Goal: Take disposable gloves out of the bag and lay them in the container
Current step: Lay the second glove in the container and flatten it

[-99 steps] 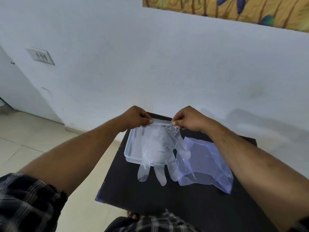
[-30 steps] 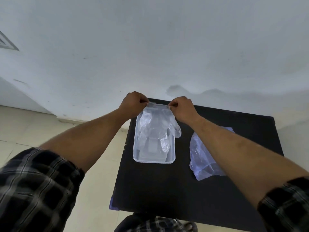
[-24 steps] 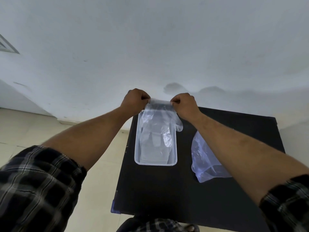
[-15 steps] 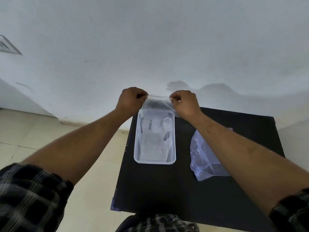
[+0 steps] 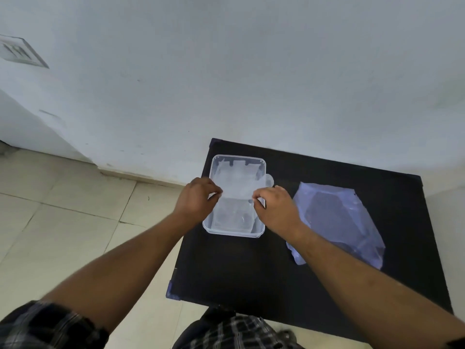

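A clear rectangular plastic container sits at the left side of a black table. A thin transparent disposable glove lies inside it, its thumb hanging over the right rim. My left hand and my right hand hover over the container's middle, each pinching the glove's near edge. A crumpled bluish plastic bag lies to the right of the container, partly behind my right forearm.
A white wall rises just behind the table. Beige floor tiles stretch to the left, below the table's left edge. A wall switch plate is at the far upper left.
Both hands have come back toward me from the container's far end to its middle, lowering the glove so it lies flat in the container. The bag has not moved.
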